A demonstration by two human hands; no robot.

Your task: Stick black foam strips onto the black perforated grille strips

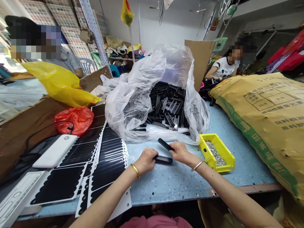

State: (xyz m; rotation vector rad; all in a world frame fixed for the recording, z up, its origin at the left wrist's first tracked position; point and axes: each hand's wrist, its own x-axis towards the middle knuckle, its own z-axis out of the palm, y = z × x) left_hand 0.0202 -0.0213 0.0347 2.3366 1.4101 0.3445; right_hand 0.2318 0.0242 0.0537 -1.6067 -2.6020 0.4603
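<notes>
My left hand (146, 162), with a gold bracelet at the wrist, is closed around one end of a black textured plastic strip (163, 159) that points right. In my right hand (182, 154), a second narrow black strip with a dotted surface (165, 144) is pinched, tilting up to the left. The two pieces are apart, held just above the blue table (152, 186). Behind them, a clear plastic bag (125, 107) lies open around a heap of similar black plastic pieces (166, 107). A yellow bin (229, 166) of small metal parts (215, 153) stands beside my right forearm.
Black sticker sheets (106, 155) cover the table's left side, with a white power bank (55, 151) and a red bag (74, 120) on or beside them. A large yellow sack (266, 110) fills the right. Two people sit across the table.
</notes>
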